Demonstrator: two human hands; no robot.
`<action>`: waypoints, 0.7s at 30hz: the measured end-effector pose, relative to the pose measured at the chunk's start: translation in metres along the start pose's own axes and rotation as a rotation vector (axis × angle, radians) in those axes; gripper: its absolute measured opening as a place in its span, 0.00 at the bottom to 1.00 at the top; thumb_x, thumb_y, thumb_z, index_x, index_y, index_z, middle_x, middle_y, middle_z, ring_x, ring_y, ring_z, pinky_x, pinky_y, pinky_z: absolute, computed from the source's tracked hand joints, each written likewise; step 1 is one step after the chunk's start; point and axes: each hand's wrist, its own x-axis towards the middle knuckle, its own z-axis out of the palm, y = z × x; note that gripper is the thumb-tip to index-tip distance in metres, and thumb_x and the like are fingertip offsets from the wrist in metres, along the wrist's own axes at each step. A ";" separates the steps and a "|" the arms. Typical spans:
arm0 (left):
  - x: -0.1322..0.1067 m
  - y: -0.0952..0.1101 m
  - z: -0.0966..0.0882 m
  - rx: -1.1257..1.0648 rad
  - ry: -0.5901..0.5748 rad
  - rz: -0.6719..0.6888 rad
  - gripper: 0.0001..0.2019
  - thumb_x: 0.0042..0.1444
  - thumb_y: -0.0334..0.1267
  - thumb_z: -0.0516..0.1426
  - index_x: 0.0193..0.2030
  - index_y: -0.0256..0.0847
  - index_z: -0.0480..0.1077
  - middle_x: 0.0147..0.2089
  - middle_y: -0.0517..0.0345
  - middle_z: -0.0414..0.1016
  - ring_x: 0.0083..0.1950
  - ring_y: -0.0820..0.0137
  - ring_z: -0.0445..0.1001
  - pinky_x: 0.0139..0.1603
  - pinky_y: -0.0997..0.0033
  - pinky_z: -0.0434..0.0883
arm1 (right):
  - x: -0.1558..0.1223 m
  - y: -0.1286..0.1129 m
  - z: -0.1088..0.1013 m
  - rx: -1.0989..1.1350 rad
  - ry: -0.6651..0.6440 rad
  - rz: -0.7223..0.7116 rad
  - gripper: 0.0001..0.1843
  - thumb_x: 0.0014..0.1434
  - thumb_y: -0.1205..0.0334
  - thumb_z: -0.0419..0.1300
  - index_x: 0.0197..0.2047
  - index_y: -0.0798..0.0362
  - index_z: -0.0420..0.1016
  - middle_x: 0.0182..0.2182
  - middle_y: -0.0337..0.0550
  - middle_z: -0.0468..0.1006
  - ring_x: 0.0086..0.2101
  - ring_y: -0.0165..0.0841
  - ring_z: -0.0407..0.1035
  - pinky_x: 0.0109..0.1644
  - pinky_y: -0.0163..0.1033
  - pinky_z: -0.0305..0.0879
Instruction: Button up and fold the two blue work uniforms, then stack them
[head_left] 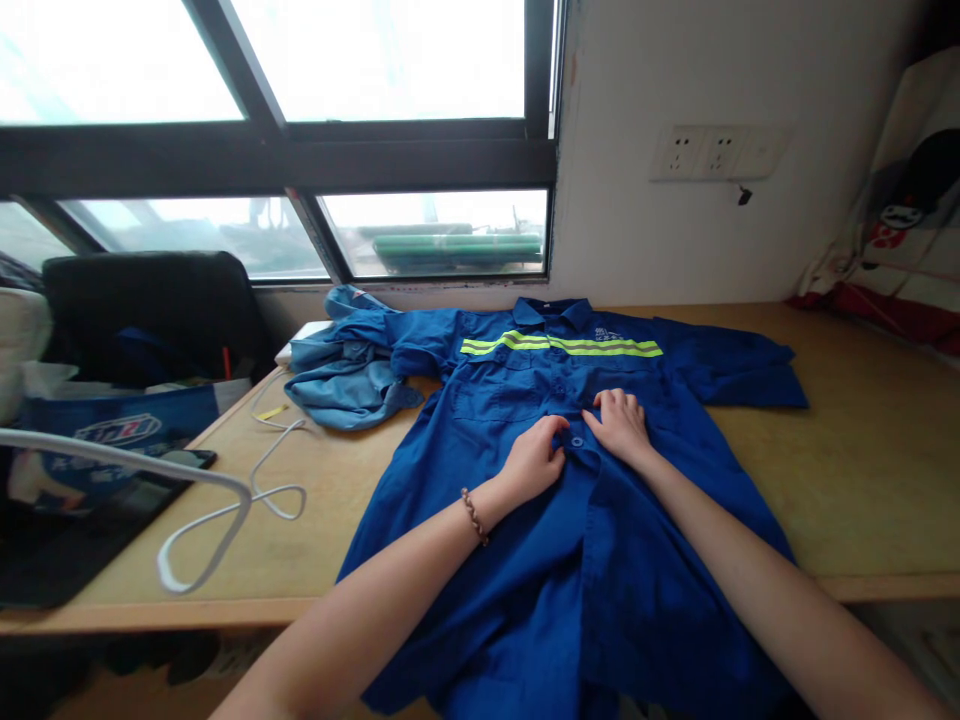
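A blue work shirt (487, 520) with a yellow-green reflective band (607, 347) lies front up on the table, collar away from me, its lower part hanging over the near edge. My left hand (534, 458), with a braided bracelet on the wrist, has its fingers curled on the front opening, left of a round button (576, 441). Just right of that button, my right hand (619, 424) bends its fingers into the other side of the opening, thumb towards the button. Both hands grip the cloth; their fingertips are partly hidden in it.
A crumpled lighter blue garment (345, 375) lies by the left sleeve. White cable (240, 510) loops over the left of the wooden table (877, 480). Beyond it stand a black chair back (150, 300) and a blue bag (127, 425). Sockets (701, 152) are on the wall.
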 end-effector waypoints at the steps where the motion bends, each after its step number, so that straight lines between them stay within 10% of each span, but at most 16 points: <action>1: 0.001 0.000 -0.001 0.048 0.018 0.033 0.19 0.45 0.26 0.52 0.46 0.43 0.64 0.44 0.54 0.69 0.37 0.68 0.70 0.42 0.70 0.66 | 0.006 0.004 0.003 -0.020 -0.009 -0.026 0.15 0.53 0.49 0.52 0.37 0.51 0.65 0.40 0.49 0.68 0.42 0.42 0.59 0.42 0.43 0.54; 8: 0.025 -0.011 -0.003 0.109 -0.005 0.013 0.24 0.48 0.31 0.55 0.55 0.43 0.60 0.52 0.52 0.66 0.52 0.60 0.64 0.57 0.63 0.56 | 0.062 0.026 0.002 -0.041 -0.120 -0.228 0.13 0.58 0.54 0.49 0.35 0.54 0.67 0.37 0.49 0.69 0.40 0.38 0.61 0.42 0.40 0.55; 13: 0.050 -0.021 -0.010 0.307 -0.023 0.080 0.23 0.52 0.33 0.53 0.56 0.41 0.60 0.53 0.49 0.66 0.52 0.60 0.66 0.56 0.62 0.57 | 0.068 0.014 -0.009 -0.103 0.078 -0.234 0.16 0.60 0.61 0.43 0.32 0.57 0.68 0.34 0.54 0.70 0.40 0.40 0.61 0.44 0.40 0.53; 17: 0.065 -0.024 -0.017 0.398 -0.055 0.136 0.21 0.53 0.33 0.51 0.56 0.41 0.60 0.55 0.49 0.65 0.53 0.61 0.66 0.56 0.64 0.57 | 0.033 -0.011 -0.033 0.117 0.211 -0.199 0.17 0.61 0.61 0.41 0.29 0.55 0.67 0.31 0.50 0.70 0.36 0.37 0.63 0.42 0.39 0.55; 21: 0.069 -0.023 -0.017 0.365 -0.072 0.065 0.22 0.52 0.31 0.52 0.55 0.42 0.60 0.56 0.51 0.64 0.54 0.62 0.64 0.58 0.65 0.54 | -0.048 -0.037 -0.061 0.355 0.016 -0.255 0.12 0.59 0.58 0.46 0.32 0.52 0.68 0.28 0.43 0.71 0.31 0.33 0.65 0.37 0.37 0.60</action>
